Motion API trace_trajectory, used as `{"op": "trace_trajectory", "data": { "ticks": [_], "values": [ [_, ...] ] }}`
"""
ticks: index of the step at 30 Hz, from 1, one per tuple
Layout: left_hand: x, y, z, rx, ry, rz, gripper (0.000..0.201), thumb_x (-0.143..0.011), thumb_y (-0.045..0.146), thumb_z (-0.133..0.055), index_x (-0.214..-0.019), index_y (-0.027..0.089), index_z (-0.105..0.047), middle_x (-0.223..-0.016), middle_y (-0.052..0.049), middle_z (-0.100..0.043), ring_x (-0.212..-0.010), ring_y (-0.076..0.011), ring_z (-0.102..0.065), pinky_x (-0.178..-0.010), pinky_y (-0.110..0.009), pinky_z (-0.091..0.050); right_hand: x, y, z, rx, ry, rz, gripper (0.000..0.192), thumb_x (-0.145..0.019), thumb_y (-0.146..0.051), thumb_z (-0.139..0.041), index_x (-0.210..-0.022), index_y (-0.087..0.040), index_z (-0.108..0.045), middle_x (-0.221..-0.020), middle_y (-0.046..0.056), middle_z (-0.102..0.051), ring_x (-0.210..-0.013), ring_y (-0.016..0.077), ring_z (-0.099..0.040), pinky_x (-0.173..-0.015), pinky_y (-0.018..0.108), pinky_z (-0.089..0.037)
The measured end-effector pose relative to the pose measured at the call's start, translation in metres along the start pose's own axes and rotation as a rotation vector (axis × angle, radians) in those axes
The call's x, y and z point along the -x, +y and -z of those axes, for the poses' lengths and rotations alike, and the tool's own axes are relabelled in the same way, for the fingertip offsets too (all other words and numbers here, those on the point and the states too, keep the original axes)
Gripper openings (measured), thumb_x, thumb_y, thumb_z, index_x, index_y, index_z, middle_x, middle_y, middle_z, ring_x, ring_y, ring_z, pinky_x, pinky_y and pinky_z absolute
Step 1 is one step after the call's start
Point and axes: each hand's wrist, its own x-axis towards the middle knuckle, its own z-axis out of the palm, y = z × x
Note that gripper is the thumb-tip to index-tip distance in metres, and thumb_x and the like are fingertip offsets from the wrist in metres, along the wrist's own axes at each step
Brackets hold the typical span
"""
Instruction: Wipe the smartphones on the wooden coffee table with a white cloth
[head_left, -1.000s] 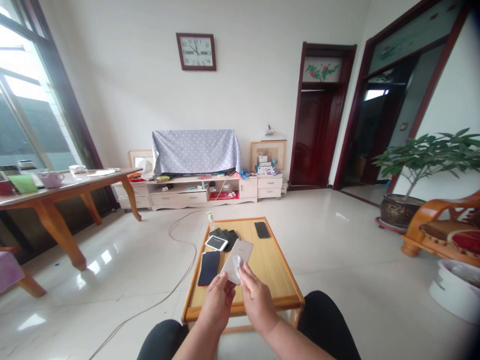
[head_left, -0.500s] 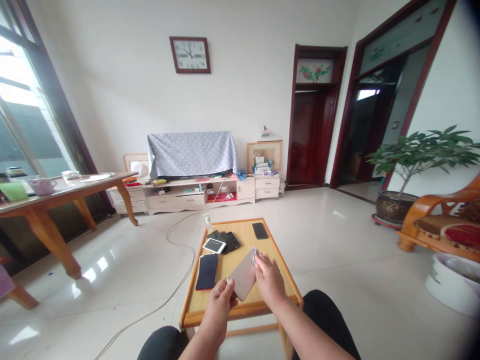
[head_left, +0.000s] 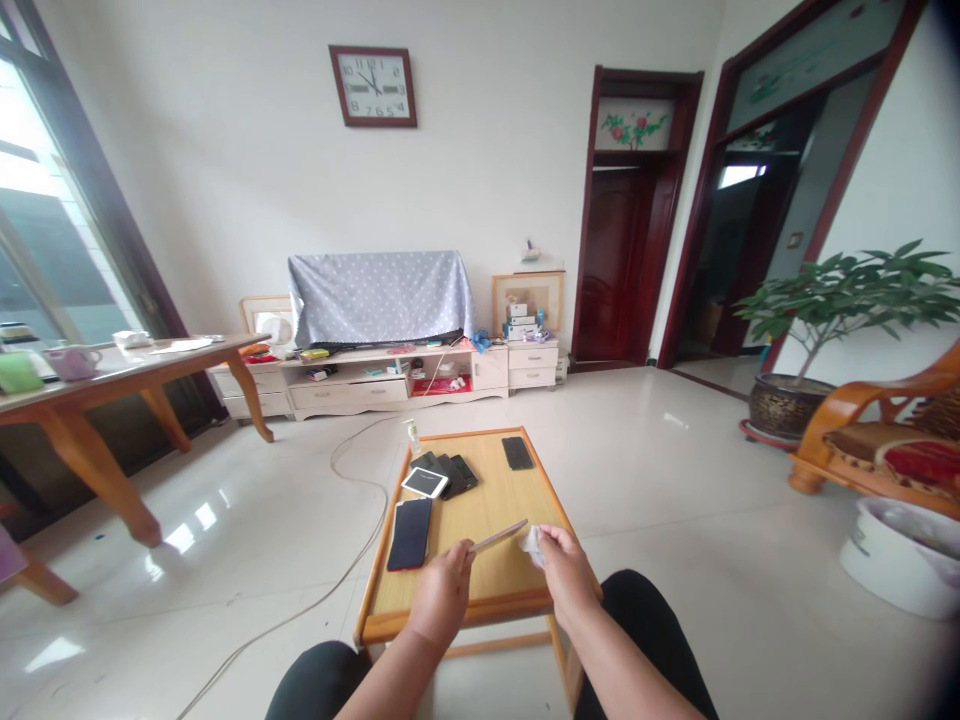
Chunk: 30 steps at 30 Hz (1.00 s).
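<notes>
My left hand point(head_left: 444, 592) grips a light-coloured phone point(head_left: 498, 536) by its near end, holding it nearly flat above the small wooden table point(head_left: 495, 590). My right hand point(head_left: 564, 568) pinches a small white wipe point(head_left: 532, 543) just right of the phone's far end. On the table lie a dark phone point(head_left: 410, 533) to the left, a white-framed phone point(head_left: 424, 482) atop a pile of dark phones point(head_left: 451, 469), and a lone black phone point(head_left: 518, 453) at the far right.
A small bottle point(head_left: 412, 437) stands at the table's far left corner. A cable point(head_left: 345, 560) trails over the tiled floor on the left. A long wooden table point(head_left: 112, 375) stands left, a wooden chair point(head_left: 885, 440) and a potted plant point(head_left: 817, 330) right.
The phone has tipped from upright, back facing me, to nearly flat and edge-on. My right hand slid the wipe off its surface to the right of its far end.
</notes>
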Motion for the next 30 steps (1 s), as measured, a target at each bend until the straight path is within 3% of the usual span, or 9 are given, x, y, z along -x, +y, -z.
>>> {"op": "trace_trajectory", "data": {
  "ticks": [4,7,12,20,26,30],
  "values": [
    [0.001,-0.015,-0.013,-0.014,-0.057,-0.101,0.035,-0.098,0.039,-0.041,-0.122,0.027,-0.064,-0.127,-0.008,-0.069,-0.117,-0.0214,-0.065,-0.101,-0.036,-0.053,-0.012,0.007,0.009,0.063,0.061,-0.002,0.046,-0.078,-0.058,-0.063,-0.102,-0.019,-0.061,-0.092,0.008,-0.074,-0.081,0.0238,-0.071,-0.063,0.031,-0.057],
    [0.003,-0.026,-0.022,-0.026,-0.135,-0.184,0.035,-0.096,0.034,-0.047,-0.125,0.025,-0.064,-0.137,-0.009,-0.063,-0.126,-0.0217,-0.06,-0.108,-0.038,-0.049,-0.023,0.008,0.009,0.148,0.07,0.029,0.041,-0.081,-0.057,-0.06,-0.099,-0.02,-0.06,-0.086,0.005,-0.073,-0.077,0.0215,-0.07,-0.06,0.028,-0.054],
    [0.001,-0.042,-0.032,-0.069,-0.225,-0.186,0.04,-0.085,0.022,-0.055,-0.124,0.024,-0.066,-0.14,-0.01,-0.061,-0.129,-0.0235,-0.058,-0.109,-0.039,-0.049,-0.041,0.005,-0.002,0.367,0.022,0.125,0.026,-0.084,-0.048,-0.058,-0.091,-0.023,-0.061,-0.079,0.001,-0.071,-0.072,0.0185,-0.067,-0.063,0.027,-0.048],
    [-0.017,-0.058,-0.044,-0.09,-0.226,-0.247,0.05,-0.071,0.011,-0.055,-0.118,0.022,-0.068,-0.134,-0.01,-0.064,-0.133,-0.0245,-0.053,-0.112,-0.042,-0.046,-0.048,0.009,-0.019,0.748,-0.084,0.235,0.013,-0.088,-0.031,-0.056,-0.077,-0.024,-0.06,-0.077,0.0,-0.067,-0.072,0.0162,-0.06,-0.061,0.025,-0.035],
    [-0.019,-0.06,-0.043,-0.119,-0.12,-0.129,0.068,-0.071,0.027,-0.065,-0.137,0.021,-0.051,-0.134,-0.012,-0.061,-0.127,-0.0317,-0.053,-0.109,-0.051,-0.043,-0.053,0.013,-0.023,0.946,-0.074,0.283,0.009,-0.091,-0.03,-0.058,-0.093,-0.023,-0.062,-0.098,0.004,-0.063,-0.079,0.0154,-0.057,-0.062,0.025,-0.032],
    [-0.021,-0.061,-0.044,-0.135,-0.078,0.011,0.081,-0.067,0.034,-0.071,-0.142,0.02,-0.042,-0.127,-0.011,-0.064,-0.12,-0.0316,-0.055,-0.104,-0.049,-0.044,-0.048,0.01,-0.029,1.045,-0.107,0.319,0.016,-0.095,-0.031,-0.053,-0.087,-0.022,-0.064,-0.095,0.004,-0.06,-0.079,0.0163,-0.055,-0.064,0.027,-0.033]
  ]
}}
